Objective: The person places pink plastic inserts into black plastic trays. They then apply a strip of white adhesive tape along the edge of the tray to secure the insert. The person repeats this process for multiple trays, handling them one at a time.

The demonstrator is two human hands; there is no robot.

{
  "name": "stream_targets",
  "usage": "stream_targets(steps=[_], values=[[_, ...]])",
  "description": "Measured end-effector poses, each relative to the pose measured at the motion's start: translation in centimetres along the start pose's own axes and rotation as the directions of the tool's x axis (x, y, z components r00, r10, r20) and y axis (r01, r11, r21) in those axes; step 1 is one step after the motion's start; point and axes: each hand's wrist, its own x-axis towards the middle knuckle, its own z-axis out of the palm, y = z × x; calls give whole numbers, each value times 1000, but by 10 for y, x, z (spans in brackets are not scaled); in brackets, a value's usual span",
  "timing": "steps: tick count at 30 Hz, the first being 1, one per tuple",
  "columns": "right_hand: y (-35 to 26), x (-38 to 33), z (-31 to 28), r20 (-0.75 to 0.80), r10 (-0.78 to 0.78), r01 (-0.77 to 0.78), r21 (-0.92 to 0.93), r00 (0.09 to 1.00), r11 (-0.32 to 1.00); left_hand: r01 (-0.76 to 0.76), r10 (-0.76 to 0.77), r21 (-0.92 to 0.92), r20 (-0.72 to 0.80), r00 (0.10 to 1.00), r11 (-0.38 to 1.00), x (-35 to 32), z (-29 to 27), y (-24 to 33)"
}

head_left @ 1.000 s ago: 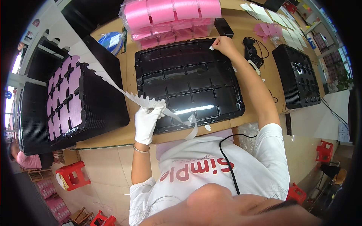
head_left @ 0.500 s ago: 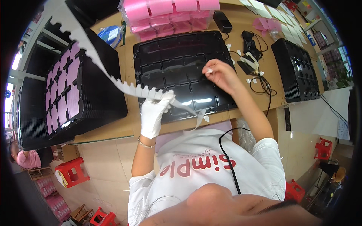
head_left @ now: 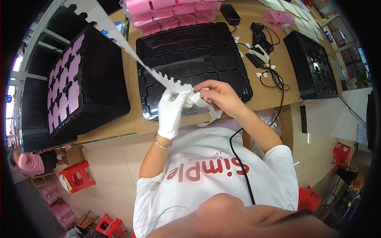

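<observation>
My left hand (head_left: 171, 113), in a white glove, is closed round a long white notched strip (head_left: 143, 63) with small tabs along one edge. From the glove the strip runs up to the far left, and its loose tail (head_left: 214, 115) curls down at the near edge of the black tray. My bare right hand (head_left: 222, 97) is right beside the glove, thumb and index finger closing on a small white tab (head_left: 197, 96) at the strip. Below both hands lies the shiny black plastic tray (head_left: 190, 59) with moulded compartments, flat on the cardboard-covered table.
Stacked black trays with pink pieces (head_left: 65, 83) stand at left, and another black tray stack (head_left: 311, 67) at right. Pink wrapped rolls (head_left: 170, 14) sit behind the tray. Cables (head_left: 274, 81), a black box (head_left: 230, 14) and white scraps lie on the table (head_left: 262, 103).
My right hand has moved from above the tray, where it pinched a small white piece, down and left to the strip by my glove. The glove has shifted slightly right; the strip moved with it.
</observation>
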Motion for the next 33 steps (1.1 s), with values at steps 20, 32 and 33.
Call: stream_targets(steps=[20, 32, 33], values=[[-22, -30, -98, -156, -311, 50, -825, 938, 564, -17, 17, 86, -1, 1000, 996, -5, 14, -5], [-11, -14, -105, -142, -406, -8, -949, 903, 314, 22, -25, 89, 27, 999, 996, 0, 11, -9], [-11, -14, -105, -148, -406, -13, -948, 902, 317, 19, -21, 91, 27, 999, 996, -1, 12, -7]])
